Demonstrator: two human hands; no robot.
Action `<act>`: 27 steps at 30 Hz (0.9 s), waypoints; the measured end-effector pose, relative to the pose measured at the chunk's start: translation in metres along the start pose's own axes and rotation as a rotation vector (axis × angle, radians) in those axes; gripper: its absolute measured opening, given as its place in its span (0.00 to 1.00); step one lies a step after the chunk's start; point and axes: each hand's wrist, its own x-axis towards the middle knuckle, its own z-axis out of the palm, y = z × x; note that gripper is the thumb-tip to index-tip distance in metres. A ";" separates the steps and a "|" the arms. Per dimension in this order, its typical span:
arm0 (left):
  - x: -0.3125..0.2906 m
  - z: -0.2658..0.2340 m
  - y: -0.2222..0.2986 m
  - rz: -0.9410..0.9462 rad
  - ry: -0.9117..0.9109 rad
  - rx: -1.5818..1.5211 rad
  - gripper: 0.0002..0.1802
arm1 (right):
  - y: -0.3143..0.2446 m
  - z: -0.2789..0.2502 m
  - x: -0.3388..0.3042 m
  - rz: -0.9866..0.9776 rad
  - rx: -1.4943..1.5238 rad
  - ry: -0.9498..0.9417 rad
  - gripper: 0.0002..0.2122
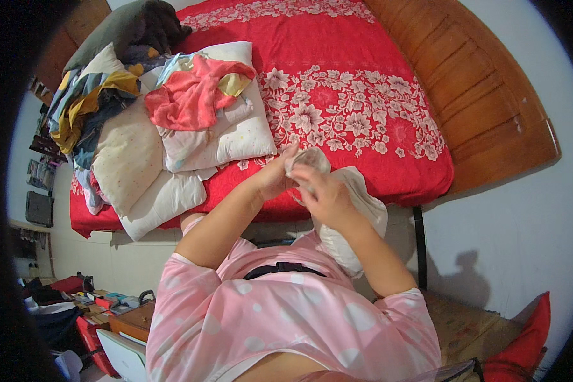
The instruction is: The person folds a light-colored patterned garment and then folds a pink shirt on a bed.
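In front of my body, over the bed's near edge, I hold up a small whitish bunched cloth (313, 159). My left hand (275, 178) is closed on its left side, thumb pointing upward. Against its lower right side my right hand (330, 198) has its fingers bent; motion blurs them, so their grip is unclear. Beneath my right forearm a white pillow-like bundle (366, 207) rests by my lap and leans on the bed. Part of it is hidden by my arm.
A red flowered sheet covers the bed (401, 178), with a wooden headboard (490, 95) at right. Pillows (130, 149), a coral cloth (194, 95) and heaped clothes (99, 105) lie at left. Red fabric (522, 344) is at lower right; a cluttered small table (134, 321) stands lower left.
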 end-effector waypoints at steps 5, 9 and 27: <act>-0.007 -0.009 0.008 0.009 0.036 -0.175 0.28 | -0.003 0.017 -0.015 -0.150 -0.197 -0.106 0.18; -0.015 -0.002 0.016 0.128 -0.006 -0.250 0.24 | -0.001 0.019 -0.019 -0.104 -0.264 -0.208 0.19; -0.019 -0.006 0.024 0.303 -0.186 -0.368 0.23 | 0.003 0.020 -0.022 -0.175 -0.279 -0.200 0.22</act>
